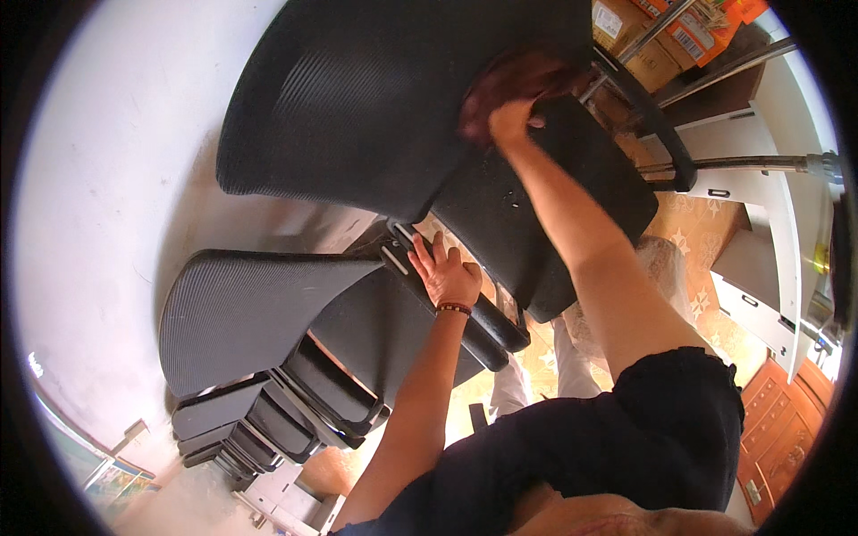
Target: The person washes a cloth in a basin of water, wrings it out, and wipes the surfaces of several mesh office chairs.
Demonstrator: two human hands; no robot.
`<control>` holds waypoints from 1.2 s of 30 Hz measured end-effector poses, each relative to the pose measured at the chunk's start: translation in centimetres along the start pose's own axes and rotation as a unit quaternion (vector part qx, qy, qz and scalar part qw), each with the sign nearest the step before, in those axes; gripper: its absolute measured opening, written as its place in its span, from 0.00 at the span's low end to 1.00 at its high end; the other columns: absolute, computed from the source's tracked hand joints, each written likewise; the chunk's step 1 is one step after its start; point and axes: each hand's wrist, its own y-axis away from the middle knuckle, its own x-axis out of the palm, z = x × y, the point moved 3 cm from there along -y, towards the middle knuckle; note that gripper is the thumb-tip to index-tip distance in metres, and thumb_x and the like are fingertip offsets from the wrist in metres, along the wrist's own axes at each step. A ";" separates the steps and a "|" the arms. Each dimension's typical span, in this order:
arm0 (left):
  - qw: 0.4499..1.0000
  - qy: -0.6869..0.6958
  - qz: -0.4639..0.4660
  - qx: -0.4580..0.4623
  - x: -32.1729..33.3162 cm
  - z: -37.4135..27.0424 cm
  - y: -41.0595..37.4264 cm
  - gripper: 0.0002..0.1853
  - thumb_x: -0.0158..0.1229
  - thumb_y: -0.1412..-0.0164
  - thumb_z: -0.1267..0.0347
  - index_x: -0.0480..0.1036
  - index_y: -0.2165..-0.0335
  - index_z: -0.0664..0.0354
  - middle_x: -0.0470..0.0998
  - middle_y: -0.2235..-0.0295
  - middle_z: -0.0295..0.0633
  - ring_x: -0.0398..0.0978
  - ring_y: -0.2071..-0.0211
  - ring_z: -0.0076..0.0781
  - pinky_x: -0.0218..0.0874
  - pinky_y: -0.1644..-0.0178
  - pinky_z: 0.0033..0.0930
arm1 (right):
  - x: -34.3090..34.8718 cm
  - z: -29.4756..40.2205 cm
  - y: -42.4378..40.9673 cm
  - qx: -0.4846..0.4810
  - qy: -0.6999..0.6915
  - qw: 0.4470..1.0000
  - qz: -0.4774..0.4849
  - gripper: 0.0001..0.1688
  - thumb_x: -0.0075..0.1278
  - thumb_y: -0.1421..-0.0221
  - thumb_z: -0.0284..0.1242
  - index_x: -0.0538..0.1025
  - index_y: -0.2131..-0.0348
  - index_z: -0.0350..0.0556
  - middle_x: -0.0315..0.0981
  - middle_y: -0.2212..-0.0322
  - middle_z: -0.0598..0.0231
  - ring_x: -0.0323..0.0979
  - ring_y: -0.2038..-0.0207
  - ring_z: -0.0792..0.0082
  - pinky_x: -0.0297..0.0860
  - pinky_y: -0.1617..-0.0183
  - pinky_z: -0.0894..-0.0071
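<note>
In my right hand (pixel 513 122) is a bunched dark red cloth (pixel 484 100), partly blurred. The cloth lies against the lower part of a black ribbed chair backrest (pixel 348 100), just above that chair's black seat (pixel 496 221). A few small pale specks show on the seat. My left hand (pixel 450 273), with a beaded bracelet at the wrist, rests fingers spread on the adjoining black armrests (pixel 479 328) of two neighbouring chairs. Left of it stands the second chair, its ribbed backrest (pixel 255 315) near the wall.
Several more black chairs (pixel 261 429) continue the row along the white wall (pixel 100 167). Metal poles (pixel 751 163) cross at the right, near cardboard boxes (pixel 653 63) and white drawer cabinets (pixel 751 295). A carved wooden door (pixel 777 429) is at lower right, beyond patterned floor tiles (pixel 700 221).
</note>
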 end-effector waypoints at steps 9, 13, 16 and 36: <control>1.000 -0.007 -0.019 0.004 0.0 0.7 0.2 0.13 0.52 0.55 0.68 0.76 0.70 0.62 0.63 0.45 0.45 0.40 0.35 0.63 0.31 0.33 0.68 | -3.0 7.5 19.2 -0.150 -0.029 0.935 0.321 0.20 0.57 0.57 0.39 0.80 0.61 0.60 0.72 0.56 0.57 0.68 0.51 0.49 0.66 0.50 0.54; 1.000 -0.020 0.010 0.017 0.6 -0.1 -0.8 0.12 0.53 0.56 0.68 0.76 0.70 0.62 0.63 0.45 0.47 0.41 0.35 0.63 0.31 0.33 0.67 | 3.4 1.7 17.5 -0.233 0.077 0.917 0.315 0.18 0.56 0.56 0.42 0.80 0.63 0.61 0.75 0.60 0.61 0.69 0.54 0.50 0.64 0.47 0.50; 0.999 -0.026 0.004 0.022 0.5 0.7 -0.2 0.12 0.52 0.56 0.68 0.76 0.71 0.62 0.63 0.45 0.47 0.40 0.35 0.63 0.32 0.33 0.68 | 4.3 -2.8 13.4 -0.152 0.099 0.862 0.473 0.16 0.54 0.54 0.40 0.80 0.62 0.63 0.75 0.59 0.61 0.68 0.53 0.51 0.66 0.48 0.50; 0.998 -0.028 -0.028 0.052 0.4 0.3 -0.4 0.09 0.52 0.57 0.69 0.74 0.75 0.62 0.65 0.47 0.47 0.40 0.35 0.64 0.35 0.35 0.69 | -0.5 -9.6 17.1 -0.159 -0.043 0.956 0.242 0.10 0.57 0.57 0.33 0.76 0.75 0.46 0.76 0.69 0.59 0.75 0.66 0.59 0.70 0.64 0.62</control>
